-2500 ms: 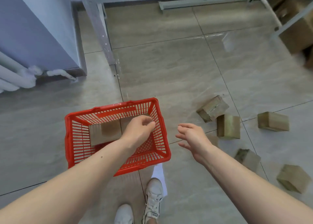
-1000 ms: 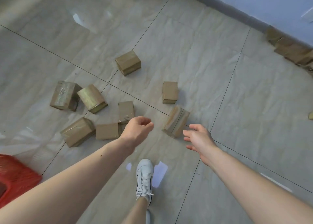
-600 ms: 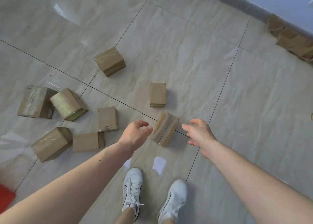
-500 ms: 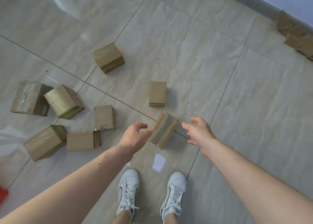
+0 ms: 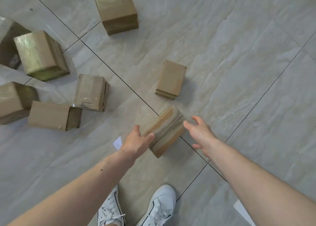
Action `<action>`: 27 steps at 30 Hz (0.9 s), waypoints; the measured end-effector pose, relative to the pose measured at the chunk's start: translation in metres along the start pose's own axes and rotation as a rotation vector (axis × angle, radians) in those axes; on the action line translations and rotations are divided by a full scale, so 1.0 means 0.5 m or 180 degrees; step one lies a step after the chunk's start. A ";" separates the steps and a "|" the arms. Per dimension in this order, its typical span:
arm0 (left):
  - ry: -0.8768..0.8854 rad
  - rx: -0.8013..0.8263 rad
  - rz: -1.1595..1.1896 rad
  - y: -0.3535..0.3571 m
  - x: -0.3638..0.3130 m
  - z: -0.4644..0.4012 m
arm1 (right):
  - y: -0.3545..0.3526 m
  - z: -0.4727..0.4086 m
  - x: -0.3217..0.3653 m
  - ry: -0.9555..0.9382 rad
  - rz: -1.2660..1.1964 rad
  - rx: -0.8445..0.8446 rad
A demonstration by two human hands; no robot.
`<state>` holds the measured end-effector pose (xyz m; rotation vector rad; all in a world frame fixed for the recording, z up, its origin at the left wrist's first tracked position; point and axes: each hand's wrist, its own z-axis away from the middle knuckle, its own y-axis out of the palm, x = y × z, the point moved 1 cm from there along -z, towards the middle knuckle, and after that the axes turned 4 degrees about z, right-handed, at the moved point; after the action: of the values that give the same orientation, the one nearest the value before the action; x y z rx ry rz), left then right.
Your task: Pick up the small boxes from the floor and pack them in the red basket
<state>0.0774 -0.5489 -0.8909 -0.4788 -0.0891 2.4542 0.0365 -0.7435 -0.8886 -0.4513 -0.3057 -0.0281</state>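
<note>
Flanking a taped box [image 5: 165, 131] on the tiled floor [image 5: 239, 63], left hand [image 5: 136, 142] and right hand [image 5: 201, 134] have fingers spread, gripping nothing. Contact with box: cannot tell. Other small boxes lie left: big one [image 5: 40, 54], top one [image 5: 118, 12], flat one [image 5: 171, 78]. White shoes [image 5: 159, 207] below.
</note>
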 end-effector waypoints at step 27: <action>0.0857 -0.1688 0.1466 -0.299 -0.161 0.312 | -0.047 0.367 0.320 -0.0328 -0.0358 0.0115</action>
<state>0.1661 -0.4693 -0.6936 -1.1651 -0.5830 2.7698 0.1345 -0.6787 -0.6740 -0.4002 -0.4321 -0.1091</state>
